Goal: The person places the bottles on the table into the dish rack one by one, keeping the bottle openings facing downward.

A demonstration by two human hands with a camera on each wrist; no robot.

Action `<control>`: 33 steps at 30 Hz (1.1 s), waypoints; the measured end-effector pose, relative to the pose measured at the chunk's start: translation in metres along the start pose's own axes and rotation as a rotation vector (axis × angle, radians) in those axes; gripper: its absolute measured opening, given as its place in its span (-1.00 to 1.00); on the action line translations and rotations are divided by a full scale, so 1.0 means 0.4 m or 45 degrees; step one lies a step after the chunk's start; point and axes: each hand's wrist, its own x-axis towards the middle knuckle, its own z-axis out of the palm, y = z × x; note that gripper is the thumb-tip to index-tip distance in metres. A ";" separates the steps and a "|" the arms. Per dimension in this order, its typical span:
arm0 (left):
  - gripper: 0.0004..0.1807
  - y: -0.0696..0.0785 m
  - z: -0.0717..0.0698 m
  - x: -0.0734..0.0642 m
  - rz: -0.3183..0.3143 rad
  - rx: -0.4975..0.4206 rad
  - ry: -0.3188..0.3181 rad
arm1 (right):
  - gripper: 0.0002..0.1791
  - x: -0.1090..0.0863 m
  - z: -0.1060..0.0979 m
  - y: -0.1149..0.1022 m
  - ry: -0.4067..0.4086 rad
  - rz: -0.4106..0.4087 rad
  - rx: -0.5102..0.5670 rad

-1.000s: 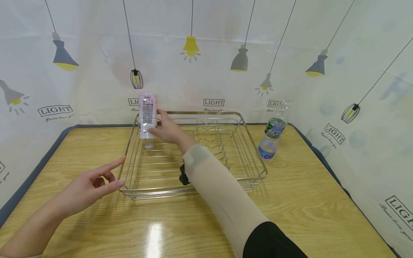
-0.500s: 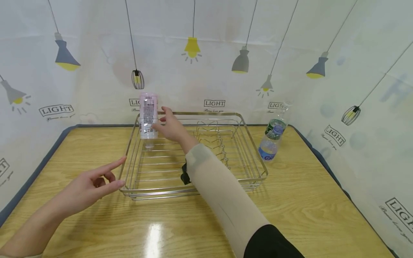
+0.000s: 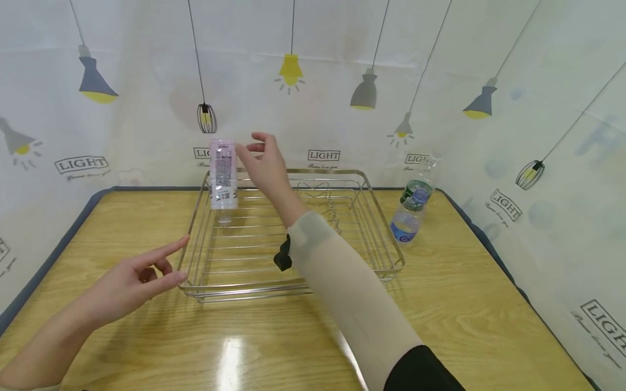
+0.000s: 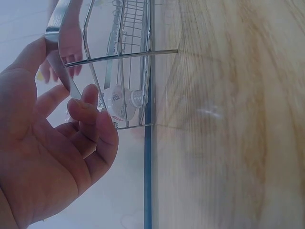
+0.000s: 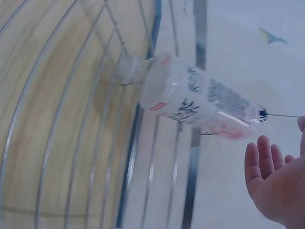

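A pale pink bottle with a printed label stands upside down at the back left of the wire dish rack, neck pointing down. Its clear neck shows between the bars in the right wrist view, with the bottle body tilted across the picture. My right hand is beside the bottle's upper end, fingers loosely bent and holding nothing; a gap separates the fingers from the bottle in the right wrist view. At the rack's left side my left hand touches the flat metal rim with index fingertip and thumb, other fingers curled loosely.
Two clear plastic bottles, one with a green label and one with a blue label, stand on the wooden table right of the rack. A lamp-printed curtain hangs close behind the rack.
My right hand has let go of the pink bottle and moved up and slightly right. The bottle stays upside down in the rack. My left hand keeps its place at the rim.
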 end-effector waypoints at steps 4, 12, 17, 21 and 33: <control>-0.21 0.002 -0.004 -0.003 -0.015 -0.001 0.001 | -0.36 -0.015 -0.032 -0.046 -0.029 -0.079 0.066; -0.21 -0.001 -0.002 -0.001 -0.004 0.024 0.005 | -0.55 -0.055 -0.131 -0.143 -0.071 -0.252 0.270; -0.21 -0.002 0.000 0.001 -0.026 0.018 -0.011 | -0.58 -0.095 -0.226 -0.183 -0.114 -0.334 0.299; -0.20 -0.003 0.002 0.001 -0.035 0.020 -0.023 | -0.60 -0.130 -0.315 -0.178 -0.128 -0.377 0.276; -0.21 -0.002 0.004 0.000 -0.021 0.051 -0.009 | -0.62 -0.242 -0.536 -0.045 -0.108 -0.319 -0.042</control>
